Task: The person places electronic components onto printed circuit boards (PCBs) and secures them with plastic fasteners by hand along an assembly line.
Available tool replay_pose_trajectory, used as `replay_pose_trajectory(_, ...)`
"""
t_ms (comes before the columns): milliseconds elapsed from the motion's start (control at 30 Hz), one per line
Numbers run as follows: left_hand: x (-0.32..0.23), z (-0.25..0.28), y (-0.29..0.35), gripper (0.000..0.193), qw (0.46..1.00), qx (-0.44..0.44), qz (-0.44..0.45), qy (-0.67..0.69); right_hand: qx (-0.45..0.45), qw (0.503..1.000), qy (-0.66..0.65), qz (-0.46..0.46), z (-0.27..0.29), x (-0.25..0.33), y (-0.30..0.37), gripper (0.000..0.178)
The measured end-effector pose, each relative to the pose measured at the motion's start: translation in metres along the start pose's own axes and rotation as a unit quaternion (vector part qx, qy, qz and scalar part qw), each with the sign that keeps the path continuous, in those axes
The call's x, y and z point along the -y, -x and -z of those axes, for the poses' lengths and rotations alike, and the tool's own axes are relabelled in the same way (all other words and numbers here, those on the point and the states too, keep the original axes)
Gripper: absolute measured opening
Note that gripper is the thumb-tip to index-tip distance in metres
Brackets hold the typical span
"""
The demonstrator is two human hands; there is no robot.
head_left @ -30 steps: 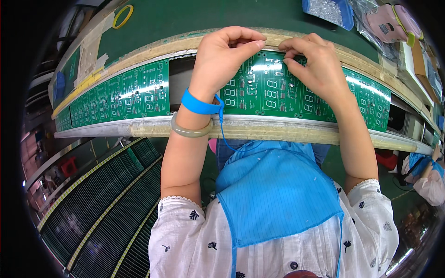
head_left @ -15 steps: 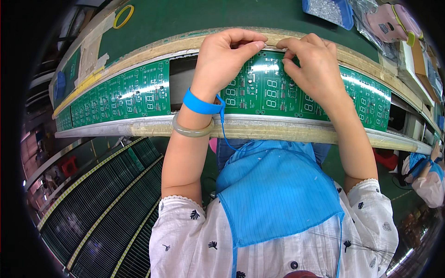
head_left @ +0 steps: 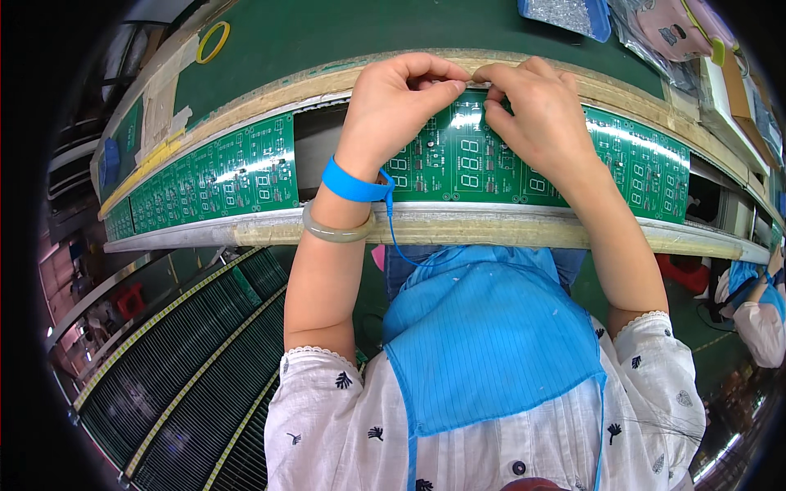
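Above the far edge of a row of green circuit boards, my left hand [head_left: 403,102] pinches thumb against index finger; whatever sits between them is too small to make out. A blue wrist strap and a bangle are on that arm. Close beside it, my right hand [head_left: 536,110] is closed, its index fingertip meeting the left fingertips and its thumb tucked below. What it holds, if anything, is hidden. Under both hands lies a circuit board [head_left: 469,164] with white printed digit outlines and small mounted parts. My hands cover parts of it and of its neighbours.
More circuit boards [head_left: 233,173] continue leftward along the metal rail [head_left: 196,231], past a dark gap [head_left: 318,151]. Beyond is a green surface with a yellow ring [head_left: 213,42] and a blue tray [head_left: 565,18] of small clear parts. Racks of upright boards [head_left: 180,368] stand lower left.
My right hand has shifted left, bringing its index fingertip against the left fingertips. My left hand has barely moved, its pinch kept. The boards and tray appear slightly further left in the picture.
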State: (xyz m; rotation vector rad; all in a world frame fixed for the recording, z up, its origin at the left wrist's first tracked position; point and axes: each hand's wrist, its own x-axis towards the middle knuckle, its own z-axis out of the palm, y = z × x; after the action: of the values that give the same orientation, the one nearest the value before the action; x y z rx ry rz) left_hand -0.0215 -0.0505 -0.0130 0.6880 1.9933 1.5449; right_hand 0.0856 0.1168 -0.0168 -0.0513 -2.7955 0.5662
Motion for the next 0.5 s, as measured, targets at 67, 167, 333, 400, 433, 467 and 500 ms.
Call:
replay_pose_trajectory(67, 0.001, -0.001, -0.001, 0.017, 1.000, 0.005, -0.006, -0.009, 0.002, 1.000, 0.001, -0.009, 0.000, 0.000, 0.001, 0.023)
replay_pose_trajectory(167, 0.002, -0.003, -0.003, 0.017, 0.999, 0.015, -0.021, -0.029, 0.005, 1.000, -0.013, -0.002, 0.000, -0.001, 0.003, 0.024)
replay_pose_trajectory(333, 0.006, -0.010, -0.004, 0.017, 0.995, 0.033, -0.046, -0.080, -0.014, 1.000, -0.024, 0.001, -0.002, -0.005, 0.006, 0.025)
replay_pose_trajectory(400, 0.008, -0.013, -0.005, 0.018, 0.986, 0.032, -0.088, -0.141, -0.011, 0.999, -0.035, -0.005, 0.000, -0.006, 0.007, 0.025)
replay_pose_trajectory(433, 0.009, -0.013, -0.004, 0.018, 0.986, 0.033, -0.087, -0.142, -0.007, 0.999, -0.046, -0.011, 0.001, -0.006, 0.007, 0.026)
replay_pose_trajectory(467, 0.010, -0.014, -0.004, 0.018, 0.981, 0.029, -0.103, -0.163, -0.008, 0.999, -0.047, -0.011, 0.000, -0.006, 0.007, 0.026)
replay_pose_trajectory(500, 0.011, -0.014, -0.004, 0.018, 0.975, 0.025, -0.119, -0.184, -0.009, 0.999, -0.048, -0.011, 0.000, -0.006, 0.008, 0.026)
